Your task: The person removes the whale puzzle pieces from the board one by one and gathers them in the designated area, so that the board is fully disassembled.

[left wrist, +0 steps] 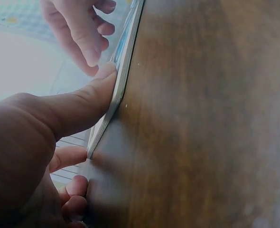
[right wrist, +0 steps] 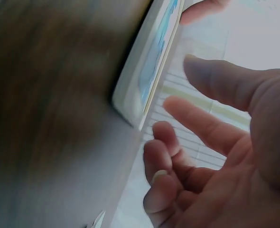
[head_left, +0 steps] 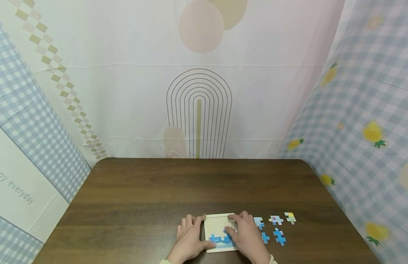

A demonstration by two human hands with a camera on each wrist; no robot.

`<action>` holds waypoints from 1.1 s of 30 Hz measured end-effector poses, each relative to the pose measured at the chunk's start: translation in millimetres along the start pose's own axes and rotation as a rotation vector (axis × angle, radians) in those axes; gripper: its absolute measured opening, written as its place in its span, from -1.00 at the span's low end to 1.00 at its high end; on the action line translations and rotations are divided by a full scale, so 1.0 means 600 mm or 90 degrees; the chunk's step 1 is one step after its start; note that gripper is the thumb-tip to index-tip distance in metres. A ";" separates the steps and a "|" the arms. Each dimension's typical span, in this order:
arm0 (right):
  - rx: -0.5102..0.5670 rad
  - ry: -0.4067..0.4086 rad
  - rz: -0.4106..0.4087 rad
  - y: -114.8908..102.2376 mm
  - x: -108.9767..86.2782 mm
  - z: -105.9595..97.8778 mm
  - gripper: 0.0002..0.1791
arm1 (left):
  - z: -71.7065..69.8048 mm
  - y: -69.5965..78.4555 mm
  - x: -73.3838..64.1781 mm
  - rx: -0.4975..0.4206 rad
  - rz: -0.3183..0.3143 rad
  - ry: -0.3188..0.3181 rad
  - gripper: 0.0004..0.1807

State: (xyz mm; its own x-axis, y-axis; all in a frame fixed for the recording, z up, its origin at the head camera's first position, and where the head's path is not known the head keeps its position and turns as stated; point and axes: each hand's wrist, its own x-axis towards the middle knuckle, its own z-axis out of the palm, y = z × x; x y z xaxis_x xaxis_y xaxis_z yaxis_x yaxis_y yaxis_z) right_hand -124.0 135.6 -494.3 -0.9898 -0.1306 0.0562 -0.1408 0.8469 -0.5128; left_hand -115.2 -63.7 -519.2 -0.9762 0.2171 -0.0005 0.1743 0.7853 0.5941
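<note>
A shallow cream puzzle tray (head_left: 218,223) lies at the near edge of the table, with joined blue jigsaw pieces (head_left: 215,239) along its lower part. My left hand (head_left: 188,237) holds the tray's left side, thumb on the near left corner and index finger at the far left corner. In the left wrist view, that thumb (left wrist: 95,92) presses on the tray's edge. Over the tray's right side hovers my right hand (head_left: 249,235), thumb and index finger spread apart. The right wrist view shows nothing between that thumb (right wrist: 216,78) and index finger (right wrist: 197,121).
Several loose jigsaw pieces lie on the brown table (head_left: 151,194) right of the tray, among them a blue piece (head_left: 279,237), a pale one (head_left: 275,220) and a yellow-patterned one (head_left: 290,217). Behind the table hangs a white patterned curtain (head_left: 131,102), with checked cloth (head_left: 352,110) at the right.
</note>
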 end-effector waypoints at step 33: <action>-0.068 -0.004 -0.028 0.007 -0.005 0.009 -0.74 | -0.001 0.002 -0.001 -0.007 0.004 0.013 -0.01</action>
State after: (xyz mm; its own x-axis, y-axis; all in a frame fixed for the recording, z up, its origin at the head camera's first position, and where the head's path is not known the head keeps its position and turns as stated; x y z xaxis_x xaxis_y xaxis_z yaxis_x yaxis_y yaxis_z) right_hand -121.7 136.9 -501.4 -0.9825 -0.1717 0.0719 -0.1860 0.8902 -0.4159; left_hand -114.3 -63.2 -518.0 -0.9773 0.2109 0.0195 0.1797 0.7772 0.6030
